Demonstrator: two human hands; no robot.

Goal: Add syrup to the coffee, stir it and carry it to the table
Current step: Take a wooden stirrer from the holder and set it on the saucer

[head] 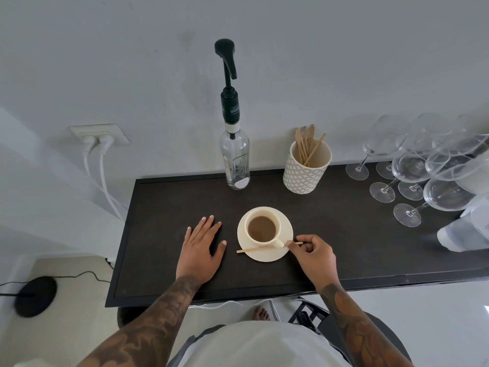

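Observation:
A cream cup (272,218) of milky coffee stands on a cream saucer (287,231) in the middle of the dark counter (164,202). A wooden stir stick (260,249) lies flat across the saucer's near rim. My right hand (315,256) pinches the stick's right end beside the cup's handle. My left hand (202,246) rests flat on the counter left of the saucer, fingers spread. The clear syrup bottle (235,160) with its tall black pump stands at the back against the wall.
A patterned cup (305,172) holding several wooden stir sticks stands right of the bottle. Several wine glasses (412,168) crowd the counter's right end. A wall socket (99,133) with white cables is at left. A black round base (35,296) sits on the floor.

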